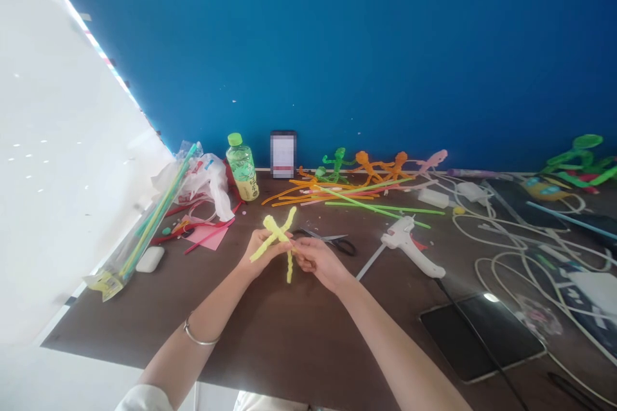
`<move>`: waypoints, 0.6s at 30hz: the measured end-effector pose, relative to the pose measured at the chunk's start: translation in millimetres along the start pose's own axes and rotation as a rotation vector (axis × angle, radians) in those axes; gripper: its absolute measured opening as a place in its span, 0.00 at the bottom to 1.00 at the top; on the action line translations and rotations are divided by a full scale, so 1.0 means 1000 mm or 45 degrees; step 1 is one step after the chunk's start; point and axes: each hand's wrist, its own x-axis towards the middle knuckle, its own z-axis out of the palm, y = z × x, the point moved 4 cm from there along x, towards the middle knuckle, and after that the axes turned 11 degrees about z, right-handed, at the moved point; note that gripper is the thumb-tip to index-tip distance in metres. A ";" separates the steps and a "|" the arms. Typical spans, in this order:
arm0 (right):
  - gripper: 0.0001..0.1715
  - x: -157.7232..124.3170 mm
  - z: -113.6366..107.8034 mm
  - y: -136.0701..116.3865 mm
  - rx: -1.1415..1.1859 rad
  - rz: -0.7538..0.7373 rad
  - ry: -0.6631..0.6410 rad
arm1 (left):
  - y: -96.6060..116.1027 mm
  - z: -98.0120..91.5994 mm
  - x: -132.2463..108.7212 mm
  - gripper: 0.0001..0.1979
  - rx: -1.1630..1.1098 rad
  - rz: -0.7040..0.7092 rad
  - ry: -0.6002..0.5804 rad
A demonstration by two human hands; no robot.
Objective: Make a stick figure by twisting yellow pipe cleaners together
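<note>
Bench surface is a dark brown table (289, 347) against a blue wall (385, 58). A yellow pipe-cleaner figure (276, 237) is held in mid-air above the table, at the centre of the view, between both hands. It is formed of crossed stems: one long axis runs from the upper-right tip down to the lower-left tip, and a second stem drops almost straight down to a kinked end. The left hand (261, 250), with a metal bangle (201, 334) on its wrist, and the right hand (315, 260) are closed, fingers curled and gripping the figure near the crossing. Just right of the hands lie black-handled scissors (329, 241), blades pointing left, with a white hot-glue gun (409, 245) farther right. Beyond stand a green-capped plastic bottle (241, 168) with a green and yellow label, its print too small to read, and a phone (283, 154) with a pixelated screen. Along the wall lie green, orange and pink pipe-cleaner figures (378, 167) among loose stems. At left are a clear bag of straws (144, 237) with an illegible yellow tag (106, 284) and a pink paper sheet (207, 236). At right, white cables (506, 234) trail near a black tablet (482, 337). No other writing is legible.
</note>
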 end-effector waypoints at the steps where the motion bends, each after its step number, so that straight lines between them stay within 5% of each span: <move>1: 0.17 0.000 -0.001 -0.001 0.032 0.011 -0.012 | 0.000 -0.001 0.001 0.13 -0.006 0.018 0.011; 9: 0.14 0.002 -0.014 -0.003 0.270 -0.281 0.277 | 0.001 -0.008 0.005 0.14 -0.219 0.009 0.215; 15: 0.17 0.006 -0.016 -0.001 0.387 -0.212 0.294 | 0.001 0.000 0.002 0.14 -0.278 -0.006 0.032; 18: 0.16 0.004 -0.014 -0.005 0.380 -0.281 0.259 | 0.000 -0.001 0.002 0.15 -0.323 0.012 0.091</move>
